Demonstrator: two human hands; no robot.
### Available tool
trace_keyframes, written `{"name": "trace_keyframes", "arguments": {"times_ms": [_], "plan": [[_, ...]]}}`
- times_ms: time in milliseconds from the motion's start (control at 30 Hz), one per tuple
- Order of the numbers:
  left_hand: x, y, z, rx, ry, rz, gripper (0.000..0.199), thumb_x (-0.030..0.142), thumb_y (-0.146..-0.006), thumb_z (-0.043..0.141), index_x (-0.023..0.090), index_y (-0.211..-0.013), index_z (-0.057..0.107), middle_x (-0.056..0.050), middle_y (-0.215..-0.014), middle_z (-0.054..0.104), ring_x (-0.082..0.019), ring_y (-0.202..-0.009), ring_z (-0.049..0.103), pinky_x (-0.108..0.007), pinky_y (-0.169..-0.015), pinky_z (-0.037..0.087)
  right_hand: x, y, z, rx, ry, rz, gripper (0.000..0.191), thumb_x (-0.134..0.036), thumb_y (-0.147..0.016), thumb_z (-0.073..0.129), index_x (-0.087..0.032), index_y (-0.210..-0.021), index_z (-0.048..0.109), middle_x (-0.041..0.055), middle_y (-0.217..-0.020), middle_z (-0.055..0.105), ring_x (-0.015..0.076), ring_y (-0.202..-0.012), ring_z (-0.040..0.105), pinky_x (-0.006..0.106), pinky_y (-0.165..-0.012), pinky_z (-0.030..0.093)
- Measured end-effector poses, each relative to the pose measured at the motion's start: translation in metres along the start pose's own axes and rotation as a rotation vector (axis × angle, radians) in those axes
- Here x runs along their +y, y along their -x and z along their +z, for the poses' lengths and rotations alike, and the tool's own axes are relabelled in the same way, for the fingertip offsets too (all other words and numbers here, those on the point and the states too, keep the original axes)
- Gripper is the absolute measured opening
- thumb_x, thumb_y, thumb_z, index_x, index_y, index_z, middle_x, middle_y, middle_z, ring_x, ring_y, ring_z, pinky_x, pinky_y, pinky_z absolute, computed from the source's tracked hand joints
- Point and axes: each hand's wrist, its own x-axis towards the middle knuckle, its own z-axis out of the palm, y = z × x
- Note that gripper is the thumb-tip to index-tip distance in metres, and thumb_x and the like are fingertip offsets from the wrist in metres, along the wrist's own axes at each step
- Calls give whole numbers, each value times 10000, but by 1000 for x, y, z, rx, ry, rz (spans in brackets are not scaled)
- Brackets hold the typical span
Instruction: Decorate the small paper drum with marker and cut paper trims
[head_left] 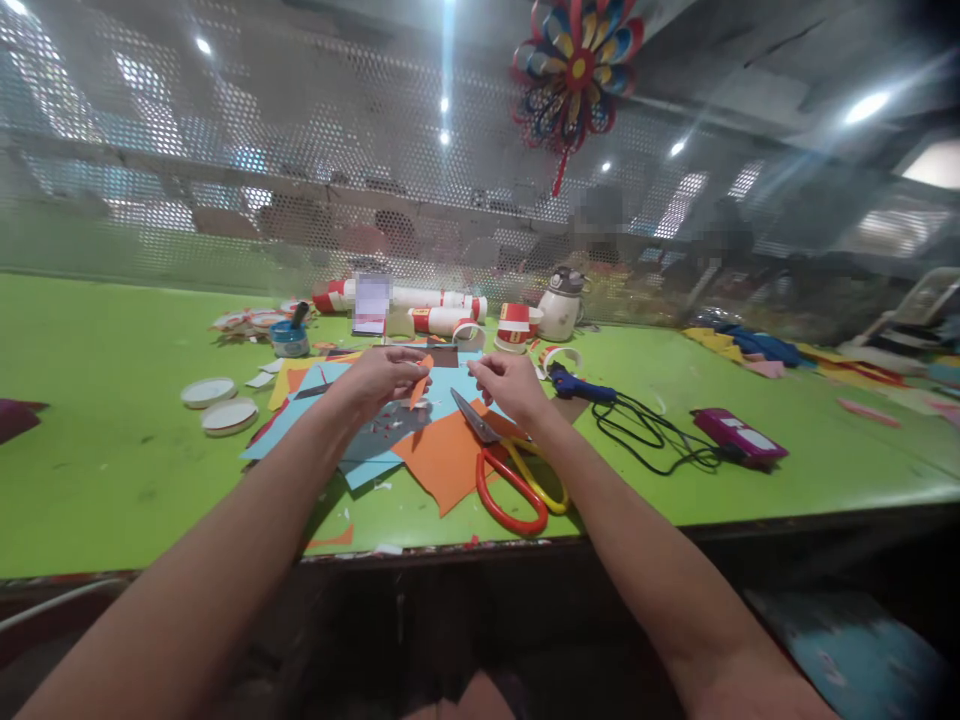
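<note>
Between the thumb and fingers of my left hand is a narrow orange paper strip, held upright over the sheets. My right hand is a little to the right, its thumb and fingertips pinched together; anything between them is too small to make out. Scissors with one red and one yellow handle lie half open just below my right hand. They rest partly on an orange sheet. Light blue sheets spread out under both hands, with small white scraps on them.
A glue gun and a purple box with black cable lie right. Two white lids and a blue jar are left. Behind stand a phone, paper cups, white-and-red tubes and a jug.
</note>
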Motion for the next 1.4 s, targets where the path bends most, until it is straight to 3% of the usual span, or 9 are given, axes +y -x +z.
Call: {"name": "trace_keyframes", "arguments": {"times_ms": [167, 333, 500, 600, 700, 900, 1100, 1267, 1400], "plan": [[-9, 3, 12, -22, -119, 6, 297, 102, -651, 728, 135, -917, 601, 11, -617, 631, -99, -549, 581, -237, -585, 474, -21, 20, -27, -105, 205, -53, 268, -337, -867, 531, -189, -646, 568, -18, -571, 545, 130, -538, 510, 271, -551, 387], [-16, 8, 31, -120, -340, 21, 177, 38, -608, 673, 154, -703, 580, 46, -431, 541, -101, -430, 505, -218, -475, 371, -23, 85, -54, -216, 507, -106, 199, -301, -861, 572, -151, -784, 677, 52, -709, 602, 180, -653, 517, 326, -657, 401], [-21, 28, 42, -173, -542, 60, 129, 40, -541, 657, 158, -533, 607, 18, -426, 561, -140, -458, 527, -249, -490, 358, -12, 129, -52, -311, 647, -106, 289, -238, -855, 584, -130, -1108, 675, 165, -1087, 634, 283, -1027, 554, 395, -897, 413], [-29, 45, 42, -108, -610, 109, 89, 75, -547, 654, 162, -536, 637, 2, -501, 605, -161, -531, 545, -262, -525, 351, -9, 126, -47, -308, 666, -63, 421, -180, -834, 565, -132, -1249, 613, 164, -1110, 641, 260, -983, 582, 360, -853, 432], [-35, 55, 40, -64, -610, 160, 57, 121, -595, 639, 167, -606, 671, -8, -593, 651, -170, -608, 564, -269, -578, 367, -8, 117, -43, -297, 673, -15, 492, -122, -743, 583, -179, -1229, 631, 98, -949, 664, 214, -792, 590, 295, -695, 424], [-42, 50, 32, -105, -453, 164, 80, 213, -607, 673, 172, -647, 617, 7, -555, 613, -150, -543, 531, -259, -532, 344, -3, 115, -42, -221, 631, 74, 395, -150, -722, 580, -187, -1113, 619, -15, -700, 586, 142, -587, 514, 226, -547, 357], [-44, 55, 23, -130, -201, 79, 330, 329, -618, 725, 201, -807, 486, 12, -632, 636, -181, -667, 657, -232, -556, 381, 8, 107, -45, -141, 620, 123, 253, -184, -760, 589, -189, -1013, 582, -36, -667, 532, 134, -571, 481, 224, -548, 350], [-40, 61, 23, -128, -114, 29, 355, 320, -625, 748, 196, -821, 478, -14, -638, 655, -194, -679, 676, -224, -550, 354, 17, 97, -45, -124, 696, 114, 217, -175, -781, 590, -196, -997, 589, -23, -685, 535, 143, -561, 441, 248, -538, 283], [-43, 57, 24, -108, -102, 43, 326, 299, -611, 754, 197, -779, 494, 25, -552, 601, -180, -637, 650, -221, -544, 334, 20, 96, -45, -150, 757, 86, 154, -171, -796, 608, -193, -948, 618, 26, -811, 599, 165, -679, 518, 258, -609, 321]]}}
